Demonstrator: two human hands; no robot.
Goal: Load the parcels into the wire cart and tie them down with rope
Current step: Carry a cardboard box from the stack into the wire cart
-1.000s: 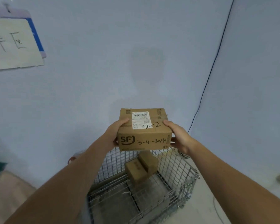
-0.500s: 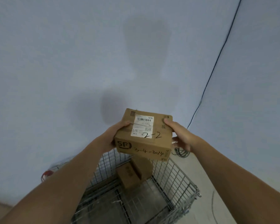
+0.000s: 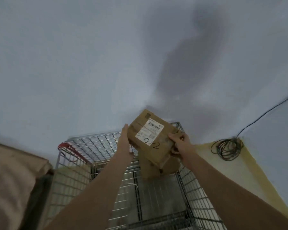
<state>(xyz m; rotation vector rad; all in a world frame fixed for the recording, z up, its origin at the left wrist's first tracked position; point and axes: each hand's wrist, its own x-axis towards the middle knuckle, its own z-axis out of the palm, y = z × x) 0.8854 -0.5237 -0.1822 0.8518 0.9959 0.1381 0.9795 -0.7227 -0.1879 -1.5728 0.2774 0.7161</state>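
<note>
A brown cardboard parcel (image 3: 152, 138) with a white label and "2-2" written on it is tilted above the far right part of the wire cart (image 3: 96, 143). My left hand (image 3: 124, 138) holds its left side with fingers laid along it. My right hand (image 3: 179, 141) grips its right edge. Under it, other brown parcels (image 3: 168, 168) lie at the cart's far right corner, partly hidden. A coil of dark rope (image 3: 226, 149) lies on the floor to the right of the cart.
The cart stands against a pale wall (image 3: 90, 63); a red handle (image 3: 65, 145) shows at its far left. A large tan bundle (image 3: 12, 180) fills the left foreground. A dark cord (image 3: 264, 113) runs up the wall from the coil. Yellowish floor (image 3: 239, 171) lies right.
The parcel has dropped from chest height toward the cart's far right corner and tilted. My view has swung downward, closer over the cart.
</note>
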